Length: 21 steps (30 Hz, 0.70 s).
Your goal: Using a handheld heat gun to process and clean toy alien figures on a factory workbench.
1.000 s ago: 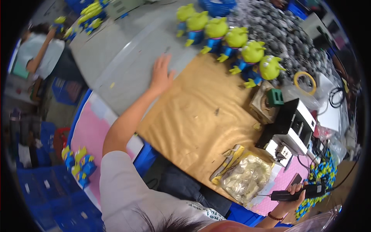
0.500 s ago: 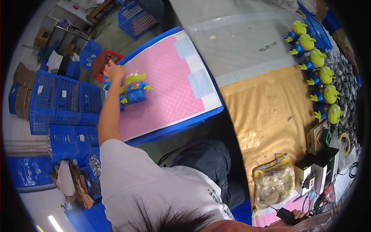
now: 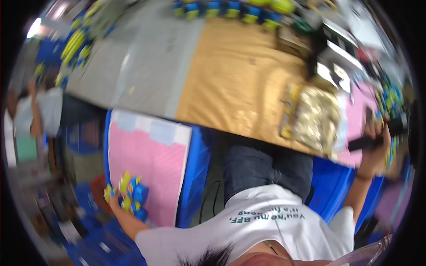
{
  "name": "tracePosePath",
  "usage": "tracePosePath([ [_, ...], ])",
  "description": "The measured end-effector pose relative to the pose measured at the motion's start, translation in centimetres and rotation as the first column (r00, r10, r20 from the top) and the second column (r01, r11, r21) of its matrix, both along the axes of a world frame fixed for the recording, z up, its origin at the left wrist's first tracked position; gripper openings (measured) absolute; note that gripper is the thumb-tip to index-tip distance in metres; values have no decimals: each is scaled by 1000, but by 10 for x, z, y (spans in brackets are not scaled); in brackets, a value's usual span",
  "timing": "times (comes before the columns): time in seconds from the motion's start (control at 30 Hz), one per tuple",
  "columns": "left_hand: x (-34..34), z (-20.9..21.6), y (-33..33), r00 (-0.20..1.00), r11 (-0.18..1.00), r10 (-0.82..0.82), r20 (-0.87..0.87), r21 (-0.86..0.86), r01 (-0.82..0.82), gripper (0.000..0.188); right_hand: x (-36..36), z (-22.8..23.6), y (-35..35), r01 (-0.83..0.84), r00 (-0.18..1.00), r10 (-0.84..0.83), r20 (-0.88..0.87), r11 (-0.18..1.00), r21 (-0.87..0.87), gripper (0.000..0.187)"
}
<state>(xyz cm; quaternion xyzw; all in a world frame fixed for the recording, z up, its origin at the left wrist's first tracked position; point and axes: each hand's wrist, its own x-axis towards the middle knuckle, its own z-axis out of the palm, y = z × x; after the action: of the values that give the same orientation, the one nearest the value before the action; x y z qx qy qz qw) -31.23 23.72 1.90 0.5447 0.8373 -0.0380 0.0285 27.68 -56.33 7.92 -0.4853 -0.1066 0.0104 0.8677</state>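
My left hand reaches down to my left and grips a green and blue plush toy at the near edge of a pink mat. The toy hides most of the fingers. My right hand is out to the right at the table's end, closed around a black handheld device. Between the two arms I see my dark trousers and white shirt.
The pink mat lies on a blue frame. A brown-covered table carries a clear bag of small parts, boxes and a row of similar toys at its far edge. Another person stands at left. Blue crates are on the floor.
My left hand left the brown table, swung down to the pink mat on my left and took hold of the toy. My right hand kept the black device. The view shifted sharply.
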Motion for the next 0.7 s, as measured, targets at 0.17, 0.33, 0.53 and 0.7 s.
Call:
tracePosePath([
  [0.17,-8,22,1,973,987,79,217,120,-107,51,8,22,16,38,980,-27,199,998,-53,38],
  [0.33,3,76,1,492,959,-26,870,160,-232,43,55,57,32,46,915,-15,403,997,-67,34],
  [0.53,238,71,-143,-645,935,141,751,114,337,66,111,48,84,205,935,-165,315,974,-98,36],
  [0.7,414,22,-373,-430,411,671,604,180,894,72,145,35,103,153,955,-123,270,984,-94,36],
])
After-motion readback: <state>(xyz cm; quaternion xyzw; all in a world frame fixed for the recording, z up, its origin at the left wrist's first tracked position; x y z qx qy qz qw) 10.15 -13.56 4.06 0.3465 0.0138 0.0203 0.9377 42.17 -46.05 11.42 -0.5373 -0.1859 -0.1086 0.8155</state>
